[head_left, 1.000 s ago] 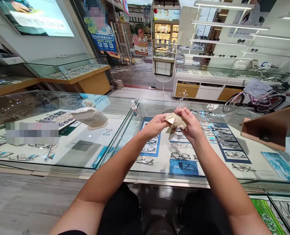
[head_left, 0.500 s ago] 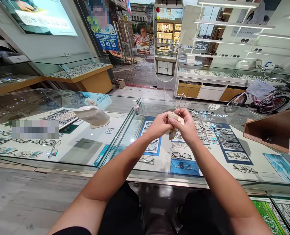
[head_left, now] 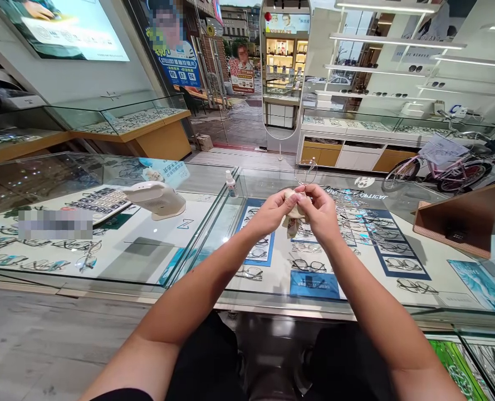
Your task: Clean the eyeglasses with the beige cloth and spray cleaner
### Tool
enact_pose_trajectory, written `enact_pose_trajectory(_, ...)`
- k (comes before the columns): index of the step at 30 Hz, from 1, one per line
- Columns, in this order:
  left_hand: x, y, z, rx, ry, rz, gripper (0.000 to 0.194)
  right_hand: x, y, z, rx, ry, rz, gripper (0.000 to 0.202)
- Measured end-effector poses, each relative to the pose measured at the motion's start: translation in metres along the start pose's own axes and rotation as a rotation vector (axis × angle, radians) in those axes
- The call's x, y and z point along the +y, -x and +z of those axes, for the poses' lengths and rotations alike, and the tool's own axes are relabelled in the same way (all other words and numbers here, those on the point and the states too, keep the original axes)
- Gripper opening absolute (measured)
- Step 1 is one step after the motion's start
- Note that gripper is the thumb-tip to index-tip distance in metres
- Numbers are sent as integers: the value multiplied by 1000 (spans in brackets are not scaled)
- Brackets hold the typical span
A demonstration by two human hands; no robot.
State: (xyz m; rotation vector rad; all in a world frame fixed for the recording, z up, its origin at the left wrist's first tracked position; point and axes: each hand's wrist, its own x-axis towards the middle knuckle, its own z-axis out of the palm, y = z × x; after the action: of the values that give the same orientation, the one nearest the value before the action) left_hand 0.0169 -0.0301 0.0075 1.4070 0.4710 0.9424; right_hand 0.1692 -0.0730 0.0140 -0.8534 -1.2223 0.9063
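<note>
Above the glass counter, my left hand [head_left: 273, 211] pinches a crumpled beige cloth [head_left: 292, 228], part of which hangs below the fingers. My right hand [head_left: 320, 210] is closed against the same cloth, its fingertips meeting those of my left hand. Thin-rimmed glasses [head_left: 306, 171] stick up just beyond my fingers, with one round lens visible; the rest is hidden by the hands and cloth. Under the glass lie rows of eyeglasses, among them a dark pair [head_left: 308, 265] above a blue card [head_left: 314, 284].
A small white spray bottle [head_left: 231, 184] stands left of my hands. Further left is a white device [head_left: 157, 199]. A brown wooden panel [head_left: 460, 220] rises at the right. Beyond the counter are an oval mirror [head_left: 283, 120] and a pink bicycle [head_left: 454, 167].
The fingers of both hands have shifted on the cloth, and its folds have changed shape. The right fingertips are now pressed closer to the left ones. The glasses remain upright.
</note>
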Motion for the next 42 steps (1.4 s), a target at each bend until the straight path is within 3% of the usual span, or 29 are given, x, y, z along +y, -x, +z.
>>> enact_pose_trajectory(8,4,2,3,28,-22,14,46,-5,-2,1,41,-26,-26,26)
enact_pose_trajectory(12,5,3,4,41,-39,-4,54,-6,-1,1,56,29,-31,27)
enact_pose_trajectory(20,-4,1,7,50,178,-83,54,-4,-3,-3,20,42,-56,27)
enact_pose_trajectory(24,-4,-1,5,40,191,-45,44,-4,-4,-4,-9,6,-65,23)
enact_pose_trajectory(28,0,-1,1,-9,188,-54,49,-1,-6,-5,-7,-68,-18,23)
enact_pose_trajectory(35,5,1,-2,-30,37,15,52,1,-8,-4,62,-225,120,25)
enact_pose_trajectory(42,6,2,0,95,-144,103,54,-1,-4,0,6,-190,49,21)
